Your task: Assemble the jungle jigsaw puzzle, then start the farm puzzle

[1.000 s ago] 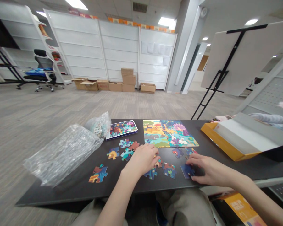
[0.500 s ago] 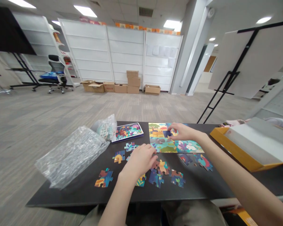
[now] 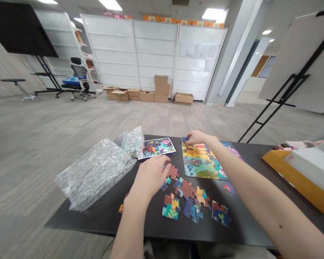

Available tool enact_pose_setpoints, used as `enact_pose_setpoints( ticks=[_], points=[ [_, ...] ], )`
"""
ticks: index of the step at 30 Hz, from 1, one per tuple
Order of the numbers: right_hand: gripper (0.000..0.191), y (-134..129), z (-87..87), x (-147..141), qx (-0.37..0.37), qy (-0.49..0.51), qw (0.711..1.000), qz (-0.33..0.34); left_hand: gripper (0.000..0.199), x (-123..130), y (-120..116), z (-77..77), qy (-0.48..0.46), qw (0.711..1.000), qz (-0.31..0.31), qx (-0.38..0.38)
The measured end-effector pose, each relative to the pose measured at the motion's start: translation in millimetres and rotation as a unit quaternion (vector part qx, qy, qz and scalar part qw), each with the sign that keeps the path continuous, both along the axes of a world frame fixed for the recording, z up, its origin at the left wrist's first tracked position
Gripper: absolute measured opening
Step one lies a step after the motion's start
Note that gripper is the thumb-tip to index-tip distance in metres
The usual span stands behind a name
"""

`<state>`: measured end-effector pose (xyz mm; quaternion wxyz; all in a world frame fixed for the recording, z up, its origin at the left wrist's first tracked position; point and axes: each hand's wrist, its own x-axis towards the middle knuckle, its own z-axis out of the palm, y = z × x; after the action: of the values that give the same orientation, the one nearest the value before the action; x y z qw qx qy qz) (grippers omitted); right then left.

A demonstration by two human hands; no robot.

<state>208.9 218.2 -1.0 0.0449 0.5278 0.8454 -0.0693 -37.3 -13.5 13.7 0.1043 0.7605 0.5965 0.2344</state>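
Note:
My right hand point(image 3: 201, 137) is closed in a pinch on a dark blue puzzle piece point(image 3: 185, 139) at the far left corner of the puzzle board point(image 3: 202, 165). The board shows a bright animal scene, partly covered by my right forearm. My left hand point(image 3: 153, 174) hovers over the loose pieces left of the board, fingers loosely bent with thumb and forefinger apart. Near its fingertips lies a reddish-brown piece point(image 3: 173, 172). Closer to me are a yellow and teal piece point(image 3: 171, 207), a dark blue piece point(image 3: 193, 210) and several others. My left wrist partly hides an orange piece point(image 3: 121, 208).
A picture card point(image 3: 158, 146) lies at the table's far edge. Beside it are a clear bag of pieces point(image 3: 133, 144) and a crumpled plastic wrapper point(image 3: 95, 174) overhanging the left edge. On the right stands a yellow and white box point(image 3: 299, 180). The table point(image 3: 97, 219) is black.
My right hand has moved with the dark blue piece from the board's middle to its far left corner. My left hand has shifted slightly left and away from me. The view has turned.

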Motion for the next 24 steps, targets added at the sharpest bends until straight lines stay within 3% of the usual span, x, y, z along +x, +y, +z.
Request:
enact_pose_setpoints(
  ticks=[9,24],
  points=[
    [0.041,15,-8.4,-6,-0.042,0.008,0.999,-0.004,0.018,7,1,2.6,-0.003,1.000,-0.011,-0.014],
    [0.042,16,-6.3,1,-0.053,0.022,0.998,-0.014,0.021,18,0,10.6,0.018,0.998,-0.027,-0.045]
  ],
)
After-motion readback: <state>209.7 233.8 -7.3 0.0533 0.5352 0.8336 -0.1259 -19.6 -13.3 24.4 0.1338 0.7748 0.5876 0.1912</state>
